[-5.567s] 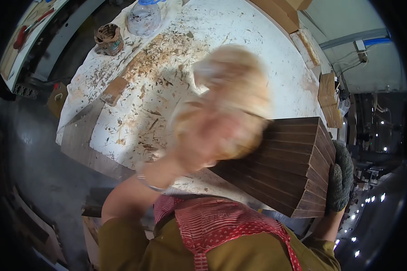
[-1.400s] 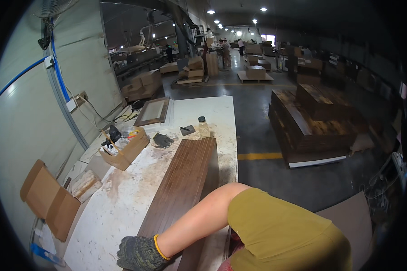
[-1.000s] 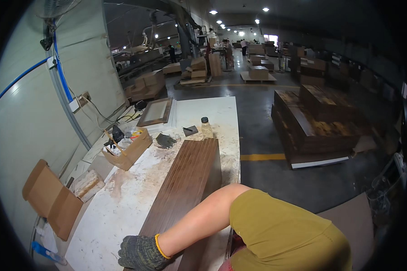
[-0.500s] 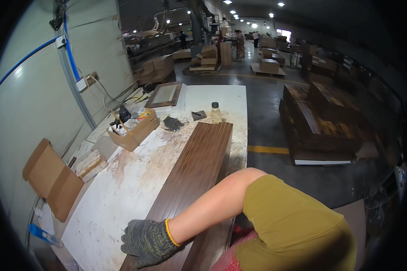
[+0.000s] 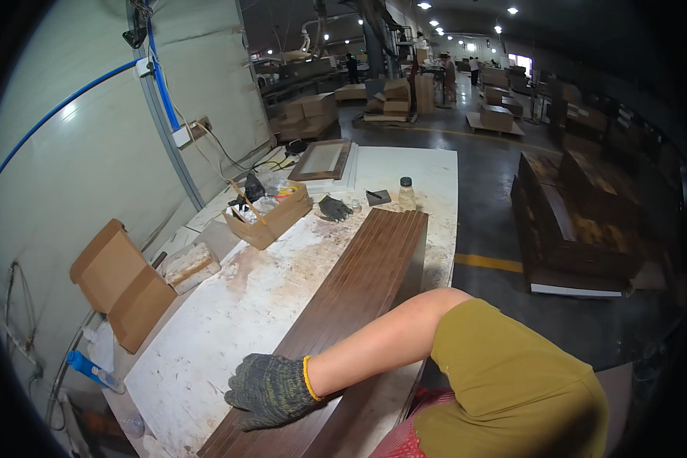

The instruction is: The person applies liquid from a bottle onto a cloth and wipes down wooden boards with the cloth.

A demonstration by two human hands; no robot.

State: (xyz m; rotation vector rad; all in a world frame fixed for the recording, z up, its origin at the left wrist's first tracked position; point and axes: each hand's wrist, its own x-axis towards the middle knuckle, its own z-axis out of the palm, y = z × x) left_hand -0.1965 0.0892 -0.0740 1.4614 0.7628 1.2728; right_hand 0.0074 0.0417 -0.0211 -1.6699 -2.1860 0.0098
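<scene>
Several long brown wooden boards [image 5: 359, 263] lie side by side on a white, dust-stained worktable [image 5: 229, 328], running from the near edge toward the far end. My right hand [image 5: 273, 389], in a grey-green knit glove with a yellow cuff, reaches across them from the right. It rests on their near part, its fingers bent over the left edge and the thumb lower down. Whatever is under the palm stays hidden. My left hand is out of view.
At left stand an open cardboard box [image 5: 122, 282] and a blue-capped bottle [image 5: 95, 370]. Farther off are a carton of odds and ends [image 5: 275, 217], a spare glove [image 5: 333, 208], a jar [image 5: 407, 196] and a framed panel [image 5: 320, 159]. Stacked dark panels [image 5: 576, 229] stand on the floor at right.
The whole view has shifted, so the table and boards appear farther right. My right hand stays on the near part of the boards, in much the same pose.
</scene>
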